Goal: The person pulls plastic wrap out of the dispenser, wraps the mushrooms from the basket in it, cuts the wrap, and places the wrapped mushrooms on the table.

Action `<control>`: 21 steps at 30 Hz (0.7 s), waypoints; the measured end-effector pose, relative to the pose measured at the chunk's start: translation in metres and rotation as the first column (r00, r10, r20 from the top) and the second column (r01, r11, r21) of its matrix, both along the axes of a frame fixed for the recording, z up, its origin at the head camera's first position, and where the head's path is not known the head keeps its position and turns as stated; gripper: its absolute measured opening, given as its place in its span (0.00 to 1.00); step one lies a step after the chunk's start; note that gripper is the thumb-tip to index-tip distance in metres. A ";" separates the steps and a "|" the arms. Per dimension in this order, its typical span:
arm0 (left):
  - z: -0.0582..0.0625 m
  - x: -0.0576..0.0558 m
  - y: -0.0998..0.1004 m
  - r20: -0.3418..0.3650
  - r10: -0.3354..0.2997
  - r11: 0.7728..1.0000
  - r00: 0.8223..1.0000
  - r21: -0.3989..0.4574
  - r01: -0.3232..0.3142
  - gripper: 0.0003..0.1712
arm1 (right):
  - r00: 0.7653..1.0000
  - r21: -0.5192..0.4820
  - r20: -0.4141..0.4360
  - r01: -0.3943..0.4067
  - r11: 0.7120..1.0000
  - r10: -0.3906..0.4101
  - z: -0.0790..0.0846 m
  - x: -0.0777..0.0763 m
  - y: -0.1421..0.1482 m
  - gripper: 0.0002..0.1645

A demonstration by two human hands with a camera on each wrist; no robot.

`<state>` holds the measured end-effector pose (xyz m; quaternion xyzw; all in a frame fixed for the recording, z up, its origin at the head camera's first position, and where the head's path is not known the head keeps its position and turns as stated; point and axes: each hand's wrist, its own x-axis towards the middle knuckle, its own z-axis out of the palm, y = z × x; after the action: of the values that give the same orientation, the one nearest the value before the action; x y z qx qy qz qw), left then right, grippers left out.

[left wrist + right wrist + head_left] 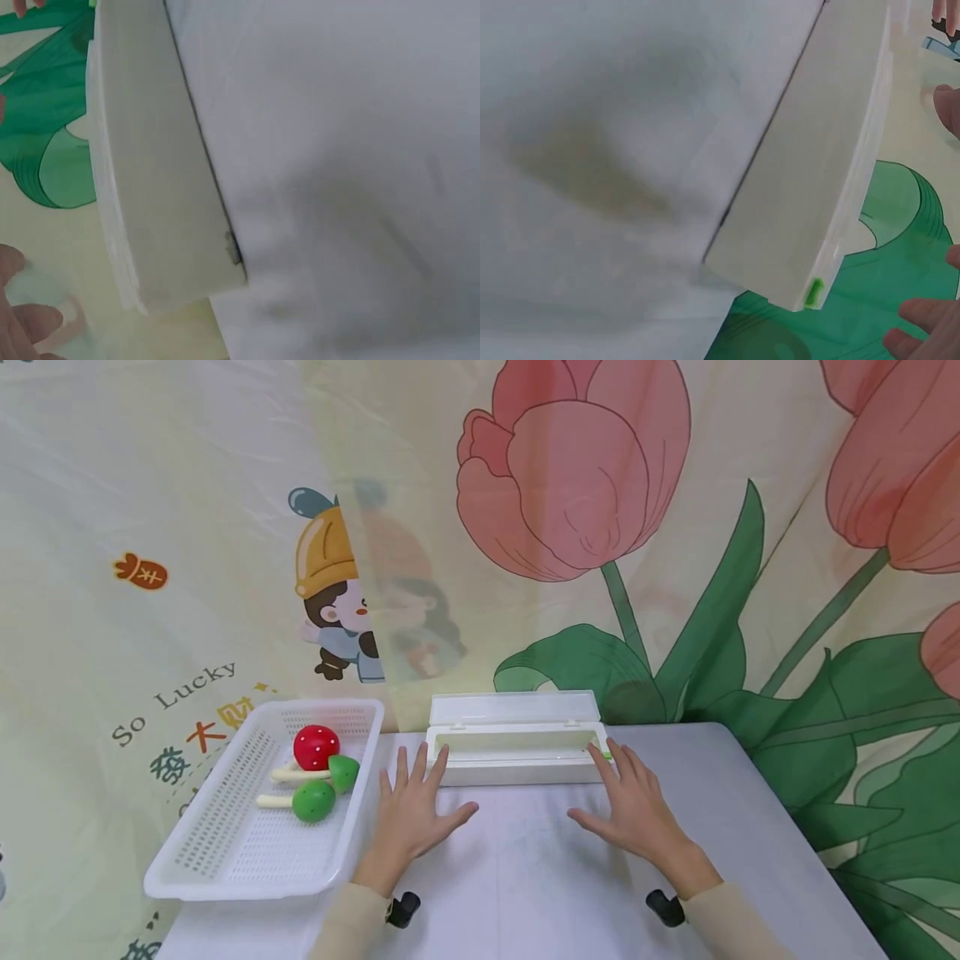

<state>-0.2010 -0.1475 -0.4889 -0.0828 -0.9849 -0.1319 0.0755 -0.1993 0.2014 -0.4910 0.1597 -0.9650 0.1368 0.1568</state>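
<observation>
At the back of the table stands a long white box (pixel 517 773) with its lid (pixel 513 708) raised. Its inside shows pale and bare from above. My left hand (pixel 412 822) is held in front of the box's left end, fingers spread. Near the right end, my right hand (pixel 641 814) is likewise spread, palm down. Neither hand holds anything. In the wrist views, the box's long side (pixel 157 165) appears with a few left fingertips (pixel 37 322) and right fingertips (pixel 922 315) apart from it. A green mark (pixel 814 292) sits at one end.
Left of my left hand is a white perforated basket (pixel 217 860). In it lie a red white-dotted ball (pixel 316 747) and two green rounded pieces (pixel 313 801) with pale sticks. A white cloth (pixel 517 893) covers the table; a printed curtain (pixel 225 460) hangs behind.
</observation>
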 end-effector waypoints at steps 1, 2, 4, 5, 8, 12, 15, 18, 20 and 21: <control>0.002 -0.003 -0.001 -0.008 0.001 1.000 1.000 0.009 -0.001 0.60 | 1.000 -0.012 0.002 -0.009 1.000 0.010 0.002 -0.003 0.000 0.64; 0.005 -0.007 -0.001 -0.010 0.000 1.000 1.000 0.019 0.000 0.60 | 1.000 -0.025 0.001 -0.020 0.999 0.020 0.003 -0.006 0.001 0.63; 0.008 -0.014 -0.002 -0.014 -0.009 0.999 1.000 0.041 0.009 0.60 | 0.999 -0.049 0.001 -0.040 0.998 0.040 0.006 -0.013 0.001 0.62; 0.009 -0.017 -0.003 -0.018 -0.016 0.998 1.000 0.054 0.017 0.59 | 0.999 -0.057 0.003 -0.048 0.997 0.049 0.007 -0.017 0.000 0.62; 0.010 -0.028 -0.003 -0.019 -0.039 0.995 0.999 0.096 0.041 0.59 | 0.998 -0.079 0.010 -0.065 0.995 0.066 0.009 -0.029 0.001 0.60; 0.007 -0.041 -0.004 -0.018 -0.048 0.988 0.999 0.146 0.050 0.57 | 0.996 -0.112 0.029 -0.076 0.991 0.080 0.009 -0.044 0.004 0.57; 0.003 -0.049 -0.006 -0.015 -0.036 0.983 0.999 0.182 0.038 0.54 | 0.994 -0.138 0.070 -0.069 0.988 0.080 0.007 -0.054 0.006 0.55; -0.001 -0.057 -0.008 -0.016 -0.028 0.978 0.999 0.205 0.030 0.50 | 0.990 -0.161 0.119 -0.053 0.986 0.073 0.004 -0.062 0.008 0.50; -0.004 -0.062 -0.007 -0.024 -0.039 0.976 0.999 0.214 0.043 0.48 | 0.988 -0.168 0.140 -0.046 0.985 0.070 0.000 -0.066 0.009 0.46; -0.005 -0.064 -0.007 -0.036 -0.050 0.975 0.998 0.216 0.057 0.47 | 0.987 -0.170 0.143 -0.045 0.984 0.070 -0.002 -0.067 0.010 0.44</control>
<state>-0.2650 -0.1544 -0.4944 -0.1026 -0.9608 -0.2392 0.0953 -0.2667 0.2114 -0.4925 0.1635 -0.9541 0.2330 0.0931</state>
